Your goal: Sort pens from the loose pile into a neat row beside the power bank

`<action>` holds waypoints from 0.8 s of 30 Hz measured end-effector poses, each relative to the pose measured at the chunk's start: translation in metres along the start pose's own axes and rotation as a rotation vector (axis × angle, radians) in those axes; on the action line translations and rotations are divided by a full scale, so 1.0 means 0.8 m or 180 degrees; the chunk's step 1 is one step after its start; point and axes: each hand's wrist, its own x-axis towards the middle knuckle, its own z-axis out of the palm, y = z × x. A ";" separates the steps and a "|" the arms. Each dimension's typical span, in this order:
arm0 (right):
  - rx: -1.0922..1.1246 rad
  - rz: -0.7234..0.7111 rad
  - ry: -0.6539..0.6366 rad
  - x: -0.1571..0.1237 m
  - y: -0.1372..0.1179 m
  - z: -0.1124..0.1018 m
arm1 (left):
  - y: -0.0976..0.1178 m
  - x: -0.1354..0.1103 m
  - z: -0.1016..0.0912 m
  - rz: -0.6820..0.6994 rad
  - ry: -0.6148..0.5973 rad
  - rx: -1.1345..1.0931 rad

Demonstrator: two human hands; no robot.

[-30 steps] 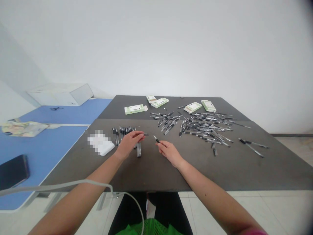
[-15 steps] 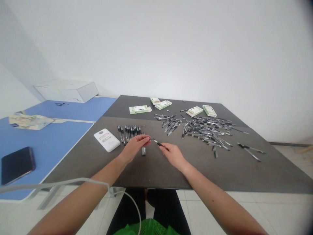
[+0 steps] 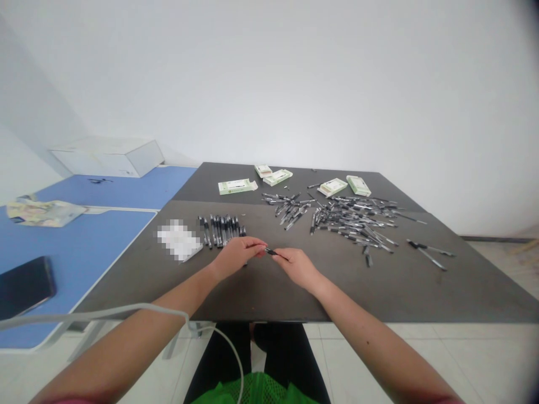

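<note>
Left hand [image 3: 238,255]: pinched 1 end of 1 pen [image 3: 271,252] between fingertips.
Right hand [image 3: 298,268]: grasped the opposite end.
Held pen: rested between the 2 hands, over the near part of the dark table [image 3: 286,300].
Pen row [image 3: 221,227]: lay side by side just beyond the left hand, partly hidden, too tightly set to count.
Loose pens [image 3: 357,221]: overlapped in the middle and to the right, too tangled to count.
Stray pens [image 3: 432,258]: numbered 2, apart from the tangle.
Green boxes [image 3: 237,187]: numbered 5, 3 farther left, 2 farther right.
Phone [image 3: 27,286]: numbered 1, on a blue tabletop [image 3: 126,235].
</note>
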 end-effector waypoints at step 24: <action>0.0054 0.0819 -0.0268 0.070 -0.019 0.047 | -0.044 0.019 -0.068 -0.0238 0.1143 0.0750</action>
